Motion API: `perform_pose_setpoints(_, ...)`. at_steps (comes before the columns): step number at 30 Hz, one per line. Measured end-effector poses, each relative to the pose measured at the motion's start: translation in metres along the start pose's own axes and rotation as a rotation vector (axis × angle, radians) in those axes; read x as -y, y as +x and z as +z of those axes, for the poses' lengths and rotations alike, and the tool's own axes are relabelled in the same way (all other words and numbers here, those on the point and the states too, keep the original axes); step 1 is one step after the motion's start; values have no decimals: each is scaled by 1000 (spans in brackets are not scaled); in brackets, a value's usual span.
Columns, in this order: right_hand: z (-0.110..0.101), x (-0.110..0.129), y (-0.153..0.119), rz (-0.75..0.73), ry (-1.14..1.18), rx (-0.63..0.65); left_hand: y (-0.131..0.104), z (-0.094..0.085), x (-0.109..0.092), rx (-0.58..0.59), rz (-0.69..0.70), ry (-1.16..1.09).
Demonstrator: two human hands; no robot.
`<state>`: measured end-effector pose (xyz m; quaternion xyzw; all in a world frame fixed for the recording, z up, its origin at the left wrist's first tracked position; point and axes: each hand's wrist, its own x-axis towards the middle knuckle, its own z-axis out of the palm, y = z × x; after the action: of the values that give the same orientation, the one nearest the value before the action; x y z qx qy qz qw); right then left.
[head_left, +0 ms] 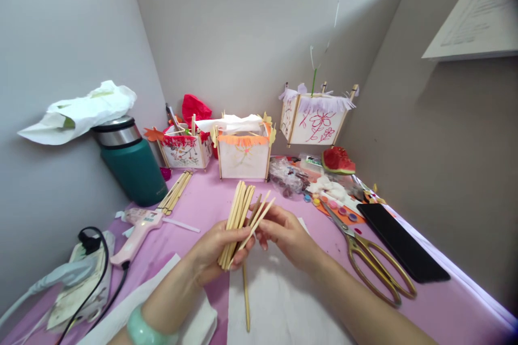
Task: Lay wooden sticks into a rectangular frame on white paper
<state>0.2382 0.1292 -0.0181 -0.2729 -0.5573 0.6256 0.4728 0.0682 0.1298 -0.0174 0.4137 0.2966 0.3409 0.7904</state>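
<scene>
1. At the lower centre of the frame, the left hand has its fingers closed around the wooden sticks, thumb across the front of the bundle.
2. Just beside it, the right hand holds its fingers partly bent, at the slimmer sticks on the bundle's right side; whether they pinch one, I cannot tell.
3. The sticks are straight and narrow, fanned at the top, mostly pale yellow (one or two look darker brown). Another thin stick points downward below the hands, in front of a white, softly creased sheet on the purple-covered counter.
4. At the lower right, scissors with broad, gold-coloured loops lie beside a flat black slab.
5. At centre left, a pink glue gun lies near a teal bottle with a metallic collar.
6. Across the middle, the box-shaped paper lantern has stick corners and an orange fringe; the lilac-fringed lantern, upper right of centre, bears red flower drawings.
</scene>
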Motion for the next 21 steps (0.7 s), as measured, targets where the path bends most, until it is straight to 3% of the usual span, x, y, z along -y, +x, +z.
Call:
perform_pose_setpoints(3, -2, 0, -1, 20, 93, 47, -2, -2, -2, 66, -56, -58)
perform_pose_setpoints(9, 0, -5, 1, 41, 90, -28, -5, 2, -1, 108, -115, 11)
perform_pose_setpoints(14, 0, -5, 2, -6, -11, -130, -3, 9, -3, -13, -19, 147)
perform_pose_setpoints(21, -9, 5, 5, -202, -84, -323, 0, 10, -5, -143, 49, 298)
